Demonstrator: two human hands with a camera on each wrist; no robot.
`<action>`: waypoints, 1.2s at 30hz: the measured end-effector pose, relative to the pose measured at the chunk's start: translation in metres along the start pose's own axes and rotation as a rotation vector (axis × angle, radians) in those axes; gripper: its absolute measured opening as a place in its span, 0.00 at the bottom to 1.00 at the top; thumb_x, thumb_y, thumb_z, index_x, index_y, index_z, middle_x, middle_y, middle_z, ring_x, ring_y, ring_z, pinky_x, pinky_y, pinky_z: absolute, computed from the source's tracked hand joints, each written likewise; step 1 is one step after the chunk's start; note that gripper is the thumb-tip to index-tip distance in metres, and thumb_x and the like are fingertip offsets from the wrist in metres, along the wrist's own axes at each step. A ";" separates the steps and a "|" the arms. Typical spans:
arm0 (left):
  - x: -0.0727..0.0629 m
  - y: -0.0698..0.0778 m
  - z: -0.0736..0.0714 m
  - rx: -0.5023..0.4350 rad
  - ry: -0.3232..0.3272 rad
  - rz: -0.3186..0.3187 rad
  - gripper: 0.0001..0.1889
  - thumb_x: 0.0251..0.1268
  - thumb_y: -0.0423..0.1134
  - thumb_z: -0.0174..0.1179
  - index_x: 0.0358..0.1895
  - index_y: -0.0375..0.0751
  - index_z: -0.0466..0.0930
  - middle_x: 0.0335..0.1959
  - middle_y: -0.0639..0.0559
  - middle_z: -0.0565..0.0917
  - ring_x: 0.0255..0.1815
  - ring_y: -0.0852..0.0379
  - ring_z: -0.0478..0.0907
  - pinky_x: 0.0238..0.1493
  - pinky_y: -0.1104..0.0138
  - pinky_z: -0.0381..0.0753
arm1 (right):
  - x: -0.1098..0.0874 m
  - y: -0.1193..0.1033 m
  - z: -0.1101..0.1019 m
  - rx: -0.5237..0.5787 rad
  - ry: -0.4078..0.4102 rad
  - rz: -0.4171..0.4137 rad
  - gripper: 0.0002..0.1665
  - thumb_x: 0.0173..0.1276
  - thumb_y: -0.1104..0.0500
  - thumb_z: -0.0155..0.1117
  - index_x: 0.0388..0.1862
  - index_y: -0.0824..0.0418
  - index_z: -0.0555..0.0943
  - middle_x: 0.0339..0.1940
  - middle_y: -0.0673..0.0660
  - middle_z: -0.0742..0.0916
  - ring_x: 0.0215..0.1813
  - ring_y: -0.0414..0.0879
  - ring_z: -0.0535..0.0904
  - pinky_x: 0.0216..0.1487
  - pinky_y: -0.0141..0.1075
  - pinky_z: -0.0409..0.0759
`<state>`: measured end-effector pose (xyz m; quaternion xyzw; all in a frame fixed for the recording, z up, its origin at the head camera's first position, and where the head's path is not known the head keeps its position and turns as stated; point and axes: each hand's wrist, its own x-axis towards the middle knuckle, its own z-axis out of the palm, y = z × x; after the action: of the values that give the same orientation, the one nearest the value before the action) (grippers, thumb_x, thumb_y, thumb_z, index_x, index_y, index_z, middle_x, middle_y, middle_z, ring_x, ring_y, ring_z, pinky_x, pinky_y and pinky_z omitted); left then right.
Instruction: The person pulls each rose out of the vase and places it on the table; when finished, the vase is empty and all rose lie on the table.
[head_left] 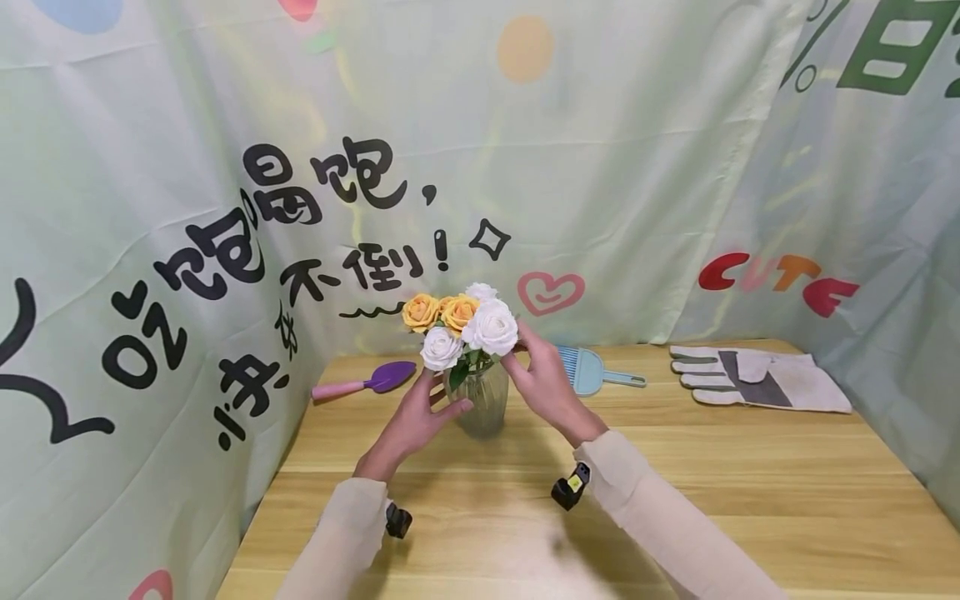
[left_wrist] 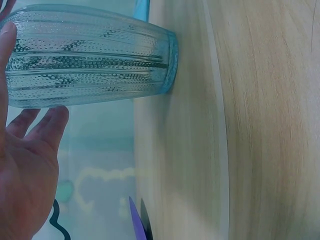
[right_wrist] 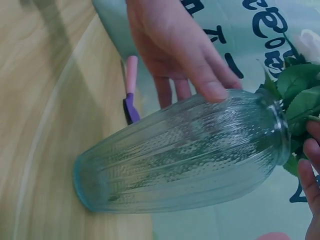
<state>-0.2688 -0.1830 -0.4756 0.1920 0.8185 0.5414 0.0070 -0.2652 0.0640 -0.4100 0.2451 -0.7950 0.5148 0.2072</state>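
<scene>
Glass vase (right_wrist: 190,160) | left fingers (right_wrist: 201,75) spread, touching | right fingers (head_left: 530,337) parted beside rose (head_left: 491,327)

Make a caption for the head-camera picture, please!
Orange and white roses in a clear vase on a wooden table.

Left of the left fingers (head_left: 424,387), purple trowel (head_left: 393,377) with pink handle (head_left: 337,389); right of the right fingers (head_left: 529,338), blue tool (head_left: 590,372), perhaps dustpan, then pale glove (head_left: 759,379); behind, printed curtain (head_left: 607,183).
</scene>
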 end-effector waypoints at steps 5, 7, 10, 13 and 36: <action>0.000 0.002 0.000 -0.003 0.002 0.010 0.50 0.74 0.48 0.73 0.89 0.71 0.47 0.90 0.51 0.57 0.86 0.34 0.63 0.84 0.40 0.71 | 0.001 -0.004 0.000 0.080 0.039 0.016 0.28 0.81 0.68 0.63 0.77 0.68 0.74 0.65 0.68 0.88 0.62 0.62 0.88 0.64 0.58 0.90; 0.000 0.002 0.000 -0.004 0.001 0.013 0.51 0.75 0.48 0.72 0.89 0.71 0.46 0.90 0.50 0.56 0.86 0.34 0.63 0.84 0.39 0.71 | 0.001 -0.004 0.000 0.108 0.041 0.029 0.27 0.80 0.68 0.64 0.76 0.68 0.75 0.67 0.68 0.87 0.65 0.62 0.86 0.68 0.60 0.88; 0.000 0.001 0.000 -0.011 -0.003 0.018 0.51 0.75 0.48 0.72 0.89 0.70 0.46 0.90 0.48 0.56 0.86 0.33 0.62 0.84 0.38 0.70 | -0.001 -0.004 0.001 0.151 0.030 0.052 0.25 0.79 0.68 0.64 0.72 0.67 0.77 0.70 0.66 0.85 0.72 0.61 0.82 0.74 0.62 0.83; 0.000 0.002 0.001 -0.013 -0.006 0.021 0.51 0.75 0.49 0.73 0.89 0.70 0.46 0.89 0.48 0.57 0.86 0.34 0.62 0.84 0.39 0.70 | -0.003 -0.004 0.003 0.180 0.026 0.062 0.25 0.78 0.68 0.65 0.72 0.66 0.77 0.71 0.66 0.84 0.75 0.62 0.80 0.77 0.63 0.80; -0.003 0.001 0.000 -0.015 -0.003 0.012 0.51 0.74 0.50 0.73 0.89 0.74 0.45 0.89 0.49 0.57 0.86 0.35 0.63 0.84 0.41 0.70 | -0.009 0.002 0.008 0.119 -0.021 0.053 0.40 0.73 0.66 0.75 0.81 0.64 0.71 0.75 0.65 0.83 0.75 0.63 0.80 0.75 0.62 0.82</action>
<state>-0.2660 -0.1833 -0.4755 0.1975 0.8132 0.5475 0.0064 -0.2595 0.0592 -0.4199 0.2409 -0.7715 0.5638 0.1703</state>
